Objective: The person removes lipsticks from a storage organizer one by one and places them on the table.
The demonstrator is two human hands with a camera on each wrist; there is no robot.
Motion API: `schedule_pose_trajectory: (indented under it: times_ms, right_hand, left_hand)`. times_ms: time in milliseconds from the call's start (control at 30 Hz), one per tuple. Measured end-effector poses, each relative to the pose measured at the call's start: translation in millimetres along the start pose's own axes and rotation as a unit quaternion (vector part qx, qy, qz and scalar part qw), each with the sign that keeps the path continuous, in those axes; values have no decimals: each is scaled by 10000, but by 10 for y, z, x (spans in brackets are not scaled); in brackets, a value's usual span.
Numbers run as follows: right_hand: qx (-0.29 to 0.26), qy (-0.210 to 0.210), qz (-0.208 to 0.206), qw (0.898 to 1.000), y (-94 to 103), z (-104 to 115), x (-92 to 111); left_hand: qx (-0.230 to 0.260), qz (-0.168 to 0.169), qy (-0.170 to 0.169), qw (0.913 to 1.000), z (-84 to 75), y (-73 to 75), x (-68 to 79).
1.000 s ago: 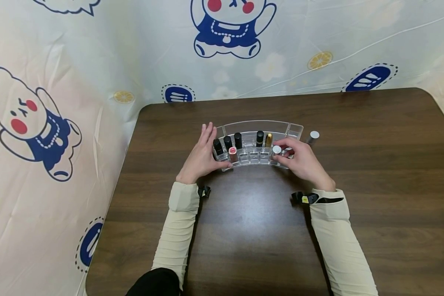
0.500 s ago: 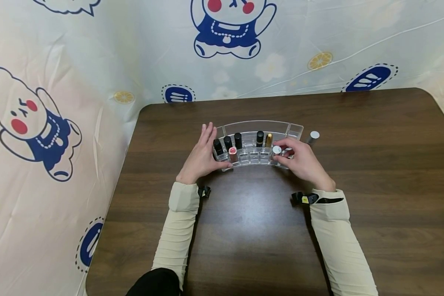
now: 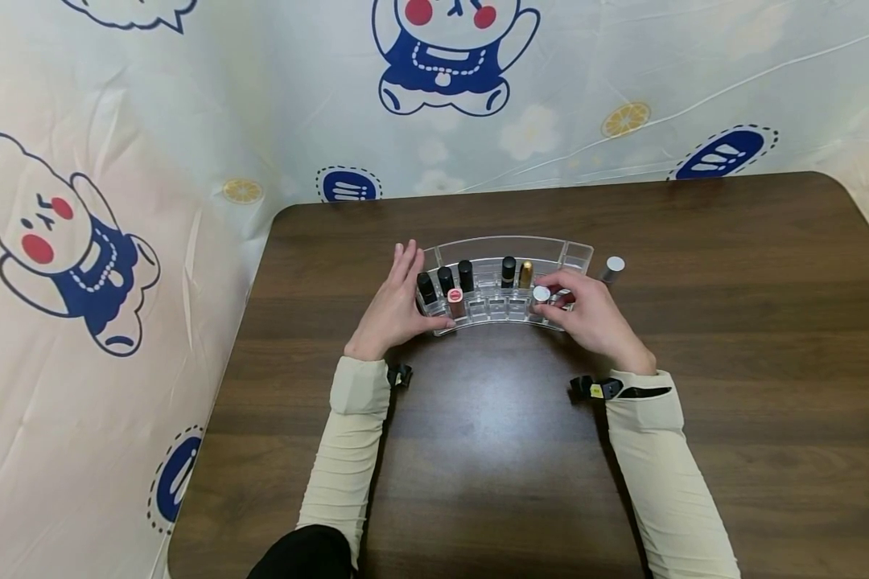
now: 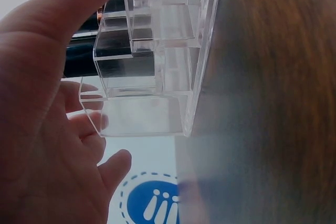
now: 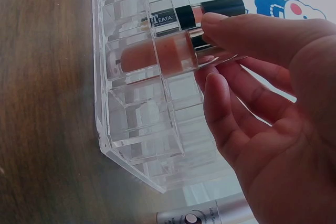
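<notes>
A clear, curved, tiered lipstick organizer (image 3: 498, 310) stands on the table. My left hand (image 3: 394, 310) holds its left end, thumb along the front and fingers reaching behind; in the left wrist view the fingertips (image 4: 97, 119) show through the plastic. My right hand (image 3: 586, 310) pinches the silver cap of a lip gloss tube (image 5: 163, 56) standing in a front slot at the right. Its body is clear with pinkish-brown contents. A pink-topped tube (image 3: 455, 302) occupies the front row's left. Several black-capped tubes (image 3: 466, 275) and a gold tube (image 3: 525, 273) stand in the row behind.
A silver-topped tube (image 3: 613, 267) stands on the brown wooden table (image 3: 492, 450), just right of the organizer. A printed curtain (image 3: 261, 96) hangs behind and to the left of the table. The organizer's back compartments are clear-walled.
</notes>
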State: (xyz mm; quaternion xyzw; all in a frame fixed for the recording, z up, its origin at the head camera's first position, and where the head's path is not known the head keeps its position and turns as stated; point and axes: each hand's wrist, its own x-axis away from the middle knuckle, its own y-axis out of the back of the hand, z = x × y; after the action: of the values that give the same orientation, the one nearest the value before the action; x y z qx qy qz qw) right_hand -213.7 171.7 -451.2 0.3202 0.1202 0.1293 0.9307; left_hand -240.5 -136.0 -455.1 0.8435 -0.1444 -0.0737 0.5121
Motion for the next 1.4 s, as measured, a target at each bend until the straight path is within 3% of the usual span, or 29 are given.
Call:
schedule_pose_trajectory:
  times_ms: [400,1133,1400]
  right_hand:
    - [-38,116,-136,9998,-26,-22,31]
    - [-80,641,-881,9940,-32,23,85]
    - [-94,596,-1141,9916,9,47,114]
  left_hand:
    - [-30,-24,-24,10000,14,-34,13]
    - [-58,-131,-75,9999,56,-101,43]
    - [-63,-174,-98,9998,64,-118,40]
